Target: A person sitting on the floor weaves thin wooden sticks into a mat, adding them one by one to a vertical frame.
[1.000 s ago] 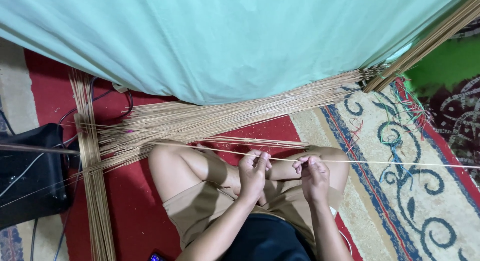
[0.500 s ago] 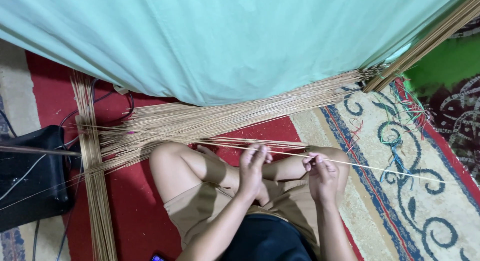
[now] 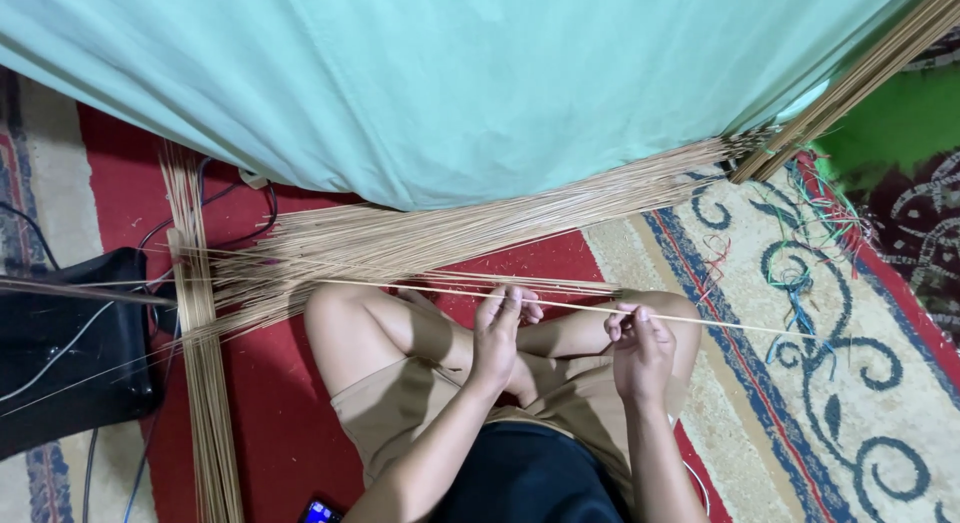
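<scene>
Fingers of both hands are working one thin, pale stick (image 3: 560, 303), a long straight sliver that is stretching almost level across the person's folded knees. The left hand (image 3: 497, 328) is standing upright with its fingers lifted and lightly curled, the tips touching the stick from below and behind; I cannot tell whether it is truly pinching it. The right hand (image 3: 640, 348) is closed loosely around the stick, thumb and forefinger nipping it near the knuckles, and the far end is running out over the cream carpet (image 3: 870, 403) with its dark blue scrolls.

Just beyond the knees, a big fan of the same straw-coloured sticks (image 3: 450, 233) is lying spread flat on the red rug (image 3: 130, 173), dry and wiry, tight at the right and splaying to the left. A second bundle of sticks (image 3: 205, 383) is crossing it at the left, running straight toward the viewer. A smooth sheet of pale green cloth (image 3: 480, 73) is hanging over the far ends. More long rods (image 3: 860, 78) are leaning at the upper right. Bits of coloured thread (image 3: 800, 273) are lying tangled on the carpet, and a black box (image 3: 70, 353) with cables is sitting at the left.
</scene>
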